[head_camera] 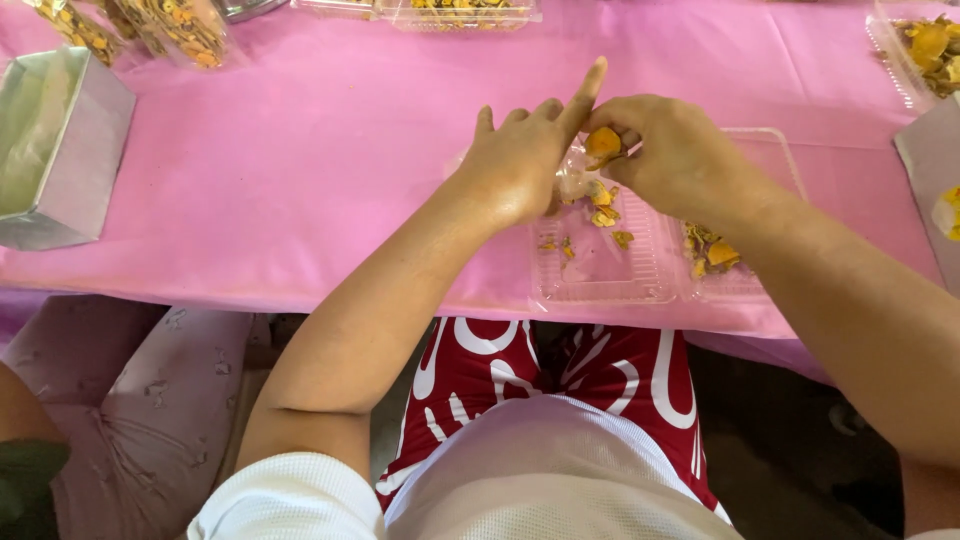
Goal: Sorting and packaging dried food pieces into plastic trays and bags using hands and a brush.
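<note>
A person seated at a pink-covered surface (pixel 300 150) works dried orange-yellow slices into an open clear plastic clamshell tray (pixel 600 285). The right hand (pixel 675 150) has its fingers (pixel 625 125) pinched closed around one orange slice (pixel 603 143), held just above the tray's near half. The left hand (pixel 515 160) sits touching or just beside the right, its forefinger stretched straight up and the other fingers loosely curled; whether they press on a thin clear wrapper below them cannot be told. Judging by the contents, filling looks at an early stage: only a few scattered pieces (pixel 600 205) lie under the fingers in the left half of the tray, and a small cluster (pixel 710 250) rests in the right half beneath the right wrist, with most of the tray floor bare. Well away from the fingers, to their far left, stands an open silver box (pixel 60 150); beyond the fingertips lie clear bags of the same slices (pixel 180 30) and another filled clear tray (pixel 455 12), while a further tray (pixel 925 50) sits off to the far right. Nothing lies between the fingers and the tray.
</note>
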